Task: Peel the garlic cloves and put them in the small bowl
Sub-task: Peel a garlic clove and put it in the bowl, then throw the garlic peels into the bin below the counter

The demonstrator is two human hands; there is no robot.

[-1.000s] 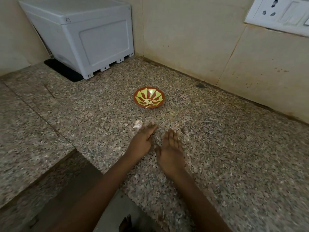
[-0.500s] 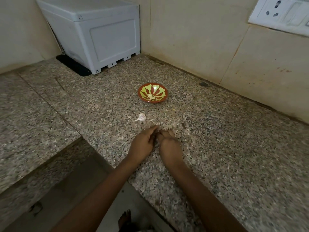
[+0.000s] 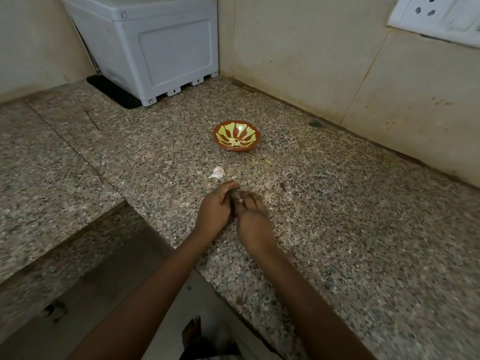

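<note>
On the speckled granite worktop point(image 3: 350, 229), set into a corner of beige tiled walls point(image 3: 298, 61), a white box point(image 3: 155, 45) stands at the back on a black mat point(image 3: 111, 90), with a switch plate point(image 3: 436, 16) high on the right. The small bowl point(image 3: 236, 136) sits mid-worktop, well apart from the box. An unpeeled garlic piece point(image 3: 217, 172) lies between the bowl and the hands. The left hand point(image 3: 215, 211) and right hand point(image 3: 253, 222) meet with fingers curled, pinching a small pale clove point(image 3: 240, 200) that is mostly hidden.

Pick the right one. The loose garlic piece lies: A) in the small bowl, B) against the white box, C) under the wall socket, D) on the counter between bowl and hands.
D: the garlic piece sits on bare counter, nearer than the small bowl, just beyond the left hand.
</note>
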